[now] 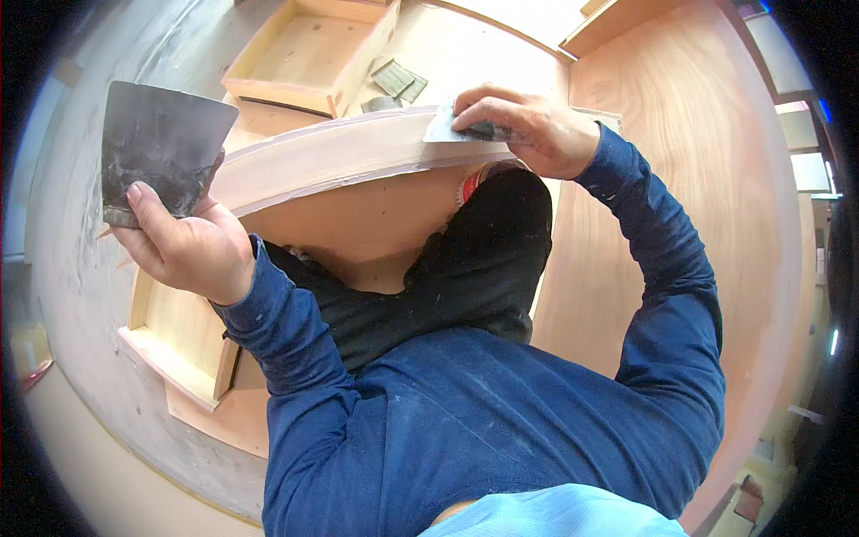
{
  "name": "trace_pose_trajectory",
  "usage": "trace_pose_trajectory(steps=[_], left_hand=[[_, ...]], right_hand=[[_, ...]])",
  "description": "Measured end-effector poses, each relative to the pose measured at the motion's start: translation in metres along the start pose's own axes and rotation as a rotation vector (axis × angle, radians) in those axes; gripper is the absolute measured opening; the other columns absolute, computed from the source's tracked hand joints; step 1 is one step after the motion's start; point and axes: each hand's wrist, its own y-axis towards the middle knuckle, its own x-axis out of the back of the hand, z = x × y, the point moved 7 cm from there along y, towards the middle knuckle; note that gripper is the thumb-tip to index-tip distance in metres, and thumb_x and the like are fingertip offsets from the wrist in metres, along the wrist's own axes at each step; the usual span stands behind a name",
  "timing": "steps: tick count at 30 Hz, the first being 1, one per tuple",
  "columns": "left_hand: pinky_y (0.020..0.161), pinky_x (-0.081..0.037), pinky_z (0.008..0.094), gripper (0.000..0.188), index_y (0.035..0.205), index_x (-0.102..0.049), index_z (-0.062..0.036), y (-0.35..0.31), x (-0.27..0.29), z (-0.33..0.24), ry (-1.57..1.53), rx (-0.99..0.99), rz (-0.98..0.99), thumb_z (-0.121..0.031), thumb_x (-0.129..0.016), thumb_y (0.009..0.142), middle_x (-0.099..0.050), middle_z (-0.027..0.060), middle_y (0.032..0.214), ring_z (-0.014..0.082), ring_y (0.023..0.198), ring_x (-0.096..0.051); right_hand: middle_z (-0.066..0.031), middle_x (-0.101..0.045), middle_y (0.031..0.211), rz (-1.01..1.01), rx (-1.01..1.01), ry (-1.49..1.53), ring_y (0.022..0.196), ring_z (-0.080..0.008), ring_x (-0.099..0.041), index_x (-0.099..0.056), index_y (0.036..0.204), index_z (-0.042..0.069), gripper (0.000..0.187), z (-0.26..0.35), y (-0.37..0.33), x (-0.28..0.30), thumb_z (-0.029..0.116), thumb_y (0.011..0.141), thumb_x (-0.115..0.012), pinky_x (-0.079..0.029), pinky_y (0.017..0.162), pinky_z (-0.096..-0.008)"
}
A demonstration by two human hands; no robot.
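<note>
My left hand (192, 242) is raised at the left, its fingers closed round a dark grey, flat square putty plate (170, 125). Smears mark the lower part of that plate, and my thumb lies over its near edge. In my right hand (550, 130) is a putty scraper (439, 127) with a pale, flat blade. Its blade lies against the whitish face of a long wooden board (331, 152), close to the board's right end. My grip partly hides the scraper's dark part. The board stretches across in front of my bent legs.
A shallow wooden drawer (304, 49) sits beyond the board, with green-grey sandpaper pieces (398, 79) beside it. Another drawer (174, 358) lies at lower left. A red and white can (469, 186) shows by my knee. A large plywood panel (662, 233) extends along the right.
</note>
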Motion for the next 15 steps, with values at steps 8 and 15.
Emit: trace_pose_trajectory(steps=[8, 15], left_hand=[[0.088, -0.051, 0.0460, 0.048, 0.116, -0.055, 0.0017, 0.003, 0.000, 0.002, 0.027, 0.004, 0.011, -0.003, -0.074, 0.072, -0.054, 0.0293, 0.117, 0.0441, 0.104, -0.060], [0.089, -0.051, 0.0413, 0.037, 0.108, -0.058, 0.0053, 0.002, 0.002, 0.000, 0.208, -0.056, 0.027, -0.002, -0.073, 0.076, -0.055, 0.0261, 0.115, 0.0385, 0.103, -0.062]], right_hand=[[-0.0173, -0.060, 0.112, 0.051, -0.310, -0.452, 0.105, -0.0387, -0.059, -0.062, 0.109, 0.003, 0.043, -0.042, -0.067, 0.041, -0.016, 0.072, -0.048, -0.050, 0.093, -0.0418], [-0.0125, -0.061, 0.118, 0.071, 0.047, -0.508, 0.111, -0.0312, -0.058, -0.066, 0.110, 0.010, 0.046, 0.011, -0.008, 0.023, -0.005, 0.067, -0.061, -0.044, 0.098, -0.0409]])
